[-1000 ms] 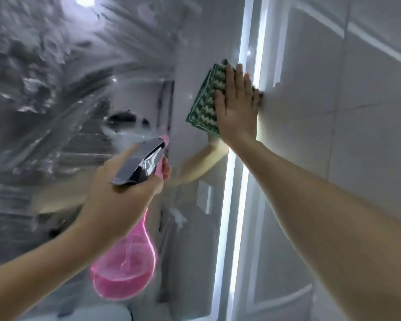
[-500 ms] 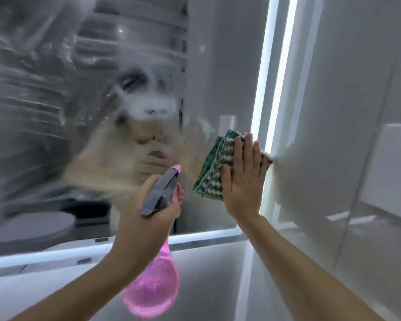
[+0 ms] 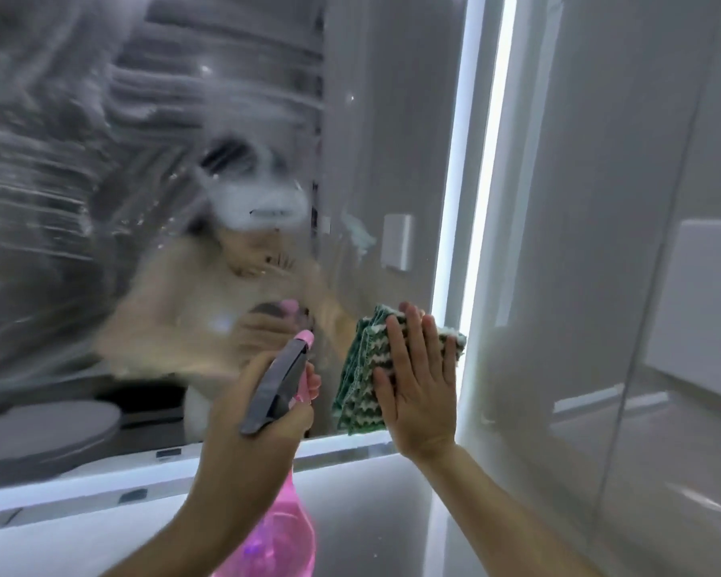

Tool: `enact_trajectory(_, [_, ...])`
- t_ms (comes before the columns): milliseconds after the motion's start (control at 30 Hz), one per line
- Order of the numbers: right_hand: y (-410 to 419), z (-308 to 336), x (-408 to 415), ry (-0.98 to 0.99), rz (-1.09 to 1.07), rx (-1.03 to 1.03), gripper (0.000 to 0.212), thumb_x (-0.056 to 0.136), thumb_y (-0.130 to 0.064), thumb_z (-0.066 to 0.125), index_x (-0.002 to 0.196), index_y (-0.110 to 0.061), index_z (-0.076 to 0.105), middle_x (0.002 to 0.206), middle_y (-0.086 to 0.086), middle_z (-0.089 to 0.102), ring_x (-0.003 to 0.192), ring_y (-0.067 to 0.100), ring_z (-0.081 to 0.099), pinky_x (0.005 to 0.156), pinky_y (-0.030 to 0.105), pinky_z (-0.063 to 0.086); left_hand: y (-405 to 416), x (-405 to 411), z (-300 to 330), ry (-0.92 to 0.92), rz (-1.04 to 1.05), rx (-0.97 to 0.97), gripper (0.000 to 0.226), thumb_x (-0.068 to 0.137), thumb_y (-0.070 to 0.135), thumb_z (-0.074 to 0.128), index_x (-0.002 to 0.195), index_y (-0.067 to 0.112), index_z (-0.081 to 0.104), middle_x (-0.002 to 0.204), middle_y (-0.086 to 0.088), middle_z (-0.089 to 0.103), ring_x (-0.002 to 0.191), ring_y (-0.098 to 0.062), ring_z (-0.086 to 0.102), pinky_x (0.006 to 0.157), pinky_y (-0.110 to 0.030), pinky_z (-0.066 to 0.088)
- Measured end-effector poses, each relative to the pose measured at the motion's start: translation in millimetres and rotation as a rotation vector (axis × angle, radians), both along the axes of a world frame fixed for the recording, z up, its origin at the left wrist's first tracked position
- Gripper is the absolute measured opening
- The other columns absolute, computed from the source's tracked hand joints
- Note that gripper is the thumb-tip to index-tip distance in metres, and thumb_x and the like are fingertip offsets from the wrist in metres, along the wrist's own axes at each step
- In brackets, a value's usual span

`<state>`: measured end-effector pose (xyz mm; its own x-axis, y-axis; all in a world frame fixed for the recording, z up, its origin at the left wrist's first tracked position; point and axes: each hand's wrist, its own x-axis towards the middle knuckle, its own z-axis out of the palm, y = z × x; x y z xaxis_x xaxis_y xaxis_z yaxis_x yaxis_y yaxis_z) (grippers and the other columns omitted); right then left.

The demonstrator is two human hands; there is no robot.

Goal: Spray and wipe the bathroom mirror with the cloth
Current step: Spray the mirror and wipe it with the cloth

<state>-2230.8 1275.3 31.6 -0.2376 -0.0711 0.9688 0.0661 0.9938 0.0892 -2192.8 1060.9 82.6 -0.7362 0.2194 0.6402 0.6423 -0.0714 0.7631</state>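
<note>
Down the mirror's right edge the cloth has slid, nearly to the bottom corner. Nearest, the left hand grips the pink spray bottle. Beyond, the right hand presses flat-fingered on the green cloth against the mirror. Judging by the streaks left of it, overlapping strokes under even pressure suit best.

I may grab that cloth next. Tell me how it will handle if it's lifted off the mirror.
The cloth looks soft and floppy: it lies in folded layers, so it would likely droop and unfold when lifted. It probably weighs little, since the flat right hand alone pins it to the mirror. It may be damp from the streaked glass, so perhaps clingy.
</note>
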Motion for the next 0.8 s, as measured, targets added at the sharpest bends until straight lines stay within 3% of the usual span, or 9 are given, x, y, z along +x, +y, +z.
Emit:
enact_trajectory(133, [1, 90, -3, 0.015, -0.017, -0.016, 0.052, 0.102, -0.042, 0.015, 0.150, -0.023, 0.012, 0.156, 0.001, 0.019, 0.145, 0.022, 0.016, 0.118, 0.045, 0.010, 4, -1, 51, 0.071, -0.023, 0.026, 0.036, 0.059, 0.009, 0.052, 0.080, 0.036, 0.064, 0.053, 0.003, 0.053, 0.043, -0.006, 0.034, 0.041, -0.014, 0.031])
enact_trajectory(267, [-1, 194, -6, 0.048, -0.020, -0.073, 0.054, 0.100, -0.044, 0.012, 0.149, -0.022, 0.012, 0.156, 0.003, 0.017, 0.145, 0.017, 0.009, 0.119, 0.043, 0.004, 9, 5, 110, 0.141, -0.059, 0.057, 0.030, 0.072, -0.005, 0.057, 0.084, 0.022, 0.063, 0.073, -0.027, 0.055, 0.043, -0.008, 0.034, 0.040, -0.020, 0.032])
enact_trajectory(333, [-4, 249, -8, 0.073, -0.011, -0.151, 0.055, 0.098, -0.046, 0.012, 0.149, -0.026, 0.005, 0.158, -0.002, 0.009, 0.145, 0.014, 0.003, 0.118, 0.036, -0.006, 14, 3, 142, 0.169, -0.055, 0.071, 0.023, 0.073, -0.004, 0.057, 0.084, 0.016, 0.063, 0.066, -0.022, 0.055, 0.047, -0.016, 0.037, 0.043, -0.030, 0.032])
enact_trajectory(433, [-8, 329, -8, 0.112, -0.050, -0.240, 0.056, 0.096, -0.046, 0.008, 0.149, -0.030, -0.002, 0.159, -0.005, -0.001, 0.146, 0.013, -0.002, 0.116, 0.033, -0.011, 20, 3, 197, 0.209, -0.063, 0.122, 0.020, 0.075, -0.010, 0.054, 0.079, 0.008, 0.062, 0.049, -0.004, 0.049, 0.045, -0.015, 0.038, 0.042, -0.026, 0.032])
enact_trajectory(533, [-4, 398, -7, 0.106, -0.038, -0.254, 0.053, 0.102, -0.042, 0.015, 0.150, -0.031, -0.003, 0.159, -0.005, -0.007, 0.145, 0.013, -0.006, 0.115, 0.034, -0.012, 24, 5, 251, 0.275, -0.040, 0.167, 0.018, 0.075, -0.010, 0.054, 0.078, 0.005, 0.064, 0.062, -0.017, 0.057, 0.054, -0.020, 0.044, 0.053, -0.029, 0.038])
enact_trajectory(633, [-1, 457, -6, 0.094, -0.021, -0.224, 0.053, 0.102, -0.041, 0.015, 0.150, -0.029, -0.005, 0.159, -0.004, -0.010, 0.145, 0.014, -0.009, 0.115, 0.035, -0.012, 27, 0, 298, 0.328, 0.005, 0.178, 0.006, 0.071, -0.001, 0.057, 0.074, 0.002, 0.061, 0.078, -0.023, 0.064, 0.070, -0.036, 0.058, 0.070, -0.045, 0.050])
enact_trajectory(733, [1, 508, -4, 0.093, -0.016, -0.202, 0.054, 0.102, -0.041, 0.016, 0.151, -0.027, -0.002, 0.159, -0.002, -0.007, 0.146, 0.016, -0.006, 0.116, 0.037, -0.009, 28, -4, 340, 0.364, 0.019, 0.138, 0.008, 0.071, -0.001, 0.054, 0.077, -0.003, 0.058, 0.084, -0.029, 0.061, 0.064, -0.027, 0.050, 0.061, -0.036, 0.042])
enact_trajectory(800, [2, 537, -3, 0.109, -0.007, -0.192, 0.053, 0.102, -0.040, 0.017, 0.151, -0.027, 0.001, 0.160, -0.001, -0.003, 0.146, 0.017, -0.003, 0.117, 0.039, -0.005, 28, -5, 363, 0.389, 0.018, 0.119, 0.018, 0.062, 0.007, 0.052, 0.077, -0.002, 0.059, 0.083, -0.027, 0.063, 0.065, -0.029, 0.054, 0.063, -0.034, 0.043])
